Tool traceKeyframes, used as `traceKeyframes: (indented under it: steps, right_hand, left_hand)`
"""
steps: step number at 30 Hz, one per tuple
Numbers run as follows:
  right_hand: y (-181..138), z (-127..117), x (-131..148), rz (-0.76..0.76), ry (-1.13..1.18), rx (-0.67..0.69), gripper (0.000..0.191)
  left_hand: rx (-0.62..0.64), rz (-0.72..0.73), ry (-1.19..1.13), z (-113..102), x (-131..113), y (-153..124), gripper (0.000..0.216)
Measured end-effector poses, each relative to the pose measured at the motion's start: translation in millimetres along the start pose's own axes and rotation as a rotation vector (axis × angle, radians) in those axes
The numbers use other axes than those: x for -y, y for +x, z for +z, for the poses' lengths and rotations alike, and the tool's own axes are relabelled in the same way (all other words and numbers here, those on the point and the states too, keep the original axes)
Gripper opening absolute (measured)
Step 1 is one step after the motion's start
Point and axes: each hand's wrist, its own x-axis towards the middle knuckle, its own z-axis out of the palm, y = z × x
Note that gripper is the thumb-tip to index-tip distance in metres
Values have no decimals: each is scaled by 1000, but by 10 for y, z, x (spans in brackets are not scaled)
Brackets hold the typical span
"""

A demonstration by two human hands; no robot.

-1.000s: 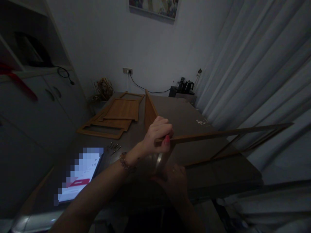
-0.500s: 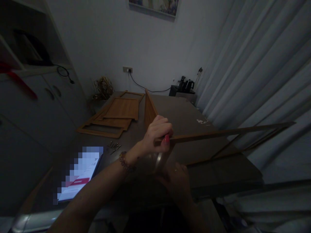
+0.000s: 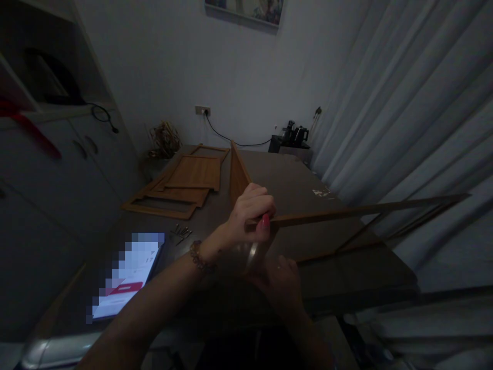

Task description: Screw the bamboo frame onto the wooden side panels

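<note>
Two hands work at a wooden frame's near corner: left hand (image 3: pixel 250 216) grasps the frame (image 3: pixel 358 210). Right hand (image 3: pixel 279 282) sits below, grip unclear. No writing is legible.

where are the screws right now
In the head view the screws lie loose on the table, left of the left hand, just beyond the tablet and nearer than the flat wooden panels.

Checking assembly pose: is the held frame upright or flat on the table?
Upright. The frame stands on edge on the table; left hand grips its top rail.
</note>
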Motion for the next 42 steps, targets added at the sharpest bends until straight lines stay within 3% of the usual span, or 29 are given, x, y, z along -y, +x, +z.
traceKeyframes:
  steps: [11,21,26,32,37,42]
  right_hand:
    - [7,-13,18,2,25,-29,49]
    - [28,15,17,8,-14,-30,45]
    - [-9,-9,3,5,74,-25,39]
    - [-159,-80,-100,105,229,-39,33]
    - [-371,-48,-134,98,278,-127,25]
    - [-521,-81,-44,26,275,-107,25]
  left_hand:
    - [7,-8,35,7,23,-23,37]
    - [10,-5,25,2,9,-18,34]
    - [11,-14,23,-21,-18,3,35]
    - [40,-11,25,-37,-29,38,35]
    - [2,-3,10,11,23,-21,34]
    - [5,-9,16,15,37,-37,33]
